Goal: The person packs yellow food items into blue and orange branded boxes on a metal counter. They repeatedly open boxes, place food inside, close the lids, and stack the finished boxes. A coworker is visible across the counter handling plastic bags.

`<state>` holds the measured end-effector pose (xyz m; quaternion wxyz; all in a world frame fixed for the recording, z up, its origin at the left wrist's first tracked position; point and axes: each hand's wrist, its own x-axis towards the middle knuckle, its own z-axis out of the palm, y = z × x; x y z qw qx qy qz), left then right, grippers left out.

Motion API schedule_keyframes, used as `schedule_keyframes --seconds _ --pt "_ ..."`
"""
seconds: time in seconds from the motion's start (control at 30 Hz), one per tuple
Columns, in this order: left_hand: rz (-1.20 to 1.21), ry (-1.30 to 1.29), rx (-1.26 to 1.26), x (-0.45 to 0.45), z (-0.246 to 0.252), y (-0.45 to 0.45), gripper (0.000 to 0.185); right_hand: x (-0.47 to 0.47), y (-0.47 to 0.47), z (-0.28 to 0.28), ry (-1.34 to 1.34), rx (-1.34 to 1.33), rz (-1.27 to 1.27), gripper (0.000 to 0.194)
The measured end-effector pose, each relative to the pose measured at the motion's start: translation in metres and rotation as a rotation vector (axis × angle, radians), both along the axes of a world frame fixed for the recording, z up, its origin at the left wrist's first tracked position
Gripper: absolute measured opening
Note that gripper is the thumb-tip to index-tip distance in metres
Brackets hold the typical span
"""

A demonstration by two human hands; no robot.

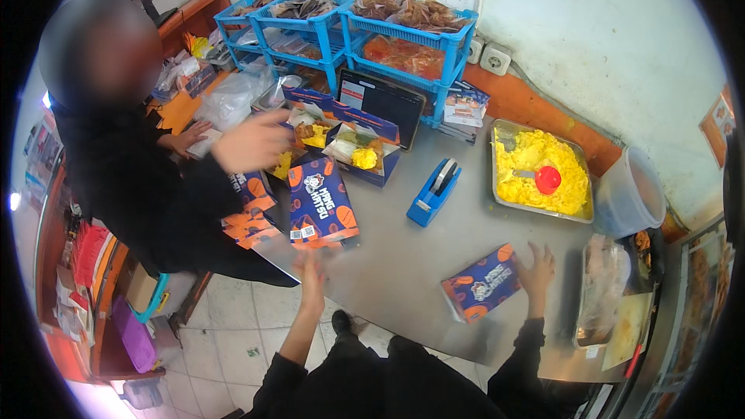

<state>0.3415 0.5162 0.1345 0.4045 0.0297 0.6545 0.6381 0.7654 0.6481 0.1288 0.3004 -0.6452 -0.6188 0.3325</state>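
Note:
At the near edge of a closed blue-and-orange printed cardboard food box, my left hand is raised with its fingers up, slightly blurred. Whether it touches the box I cannot tell. My right hand, fingers spread, is beside the right edge of a second closed box of the same print. Both boxes bear writing and a cartoon figure. Behind the first box, an open food box shows yellow scrambled egg and other food. A blue tape dispenser stands between the two closed boxes.
A co-worker's blurred hand reaches over more boxes at left. A metal tray of scrambled egg holds a red scoop. Blue plastic racks and a tablet stand behind; a plastic tub and lidded tray are right.

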Motion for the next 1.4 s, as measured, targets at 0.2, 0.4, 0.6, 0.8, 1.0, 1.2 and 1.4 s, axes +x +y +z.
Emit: schedule_keyframes --seconds 0.2,0.4,0.6,0.8,1.0,1.2,1.4 --pt "0.057 -0.241 0.247 -0.032 -0.009 0.044 0.044 -0.193 0.047 -0.023 0.287 0.1 -0.143 0.035" --pt "-0.126 -0.419 0.295 -0.02 -0.009 0.02 0.037 -0.24 0.071 -0.035 1.091 -0.315 -0.494 0.03" --pt "-0.447 -0.532 -0.029 -0.019 -0.014 -0.012 0.04 -0.251 0.04 -0.024 0.848 -0.117 -0.506 0.033" --pt "-0.751 -0.119 0.131 -0.048 -0.004 -0.002 0.06 -0.256 0.067 -0.008 0.779 -0.24 -0.5 0.031" --pt "-0.756 -0.429 0.065 -0.054 0.013 0.006 0.051 -0.272 0.022 -0.04 0.743 -0.024 -0.473 0.027" --pt "-0.92 -0.224 -0.057 -0.053 0.01 0.027 0.055 -0.289 0.033 -0.07 0.903 -0.338 -0.276 0.026" --pt "-0.892 -0.524 -0.098 -0.024 0.032 0.032 0.053 -0.239 -0.02 -0.025 0.928 -0.02 -0.402 0.028"
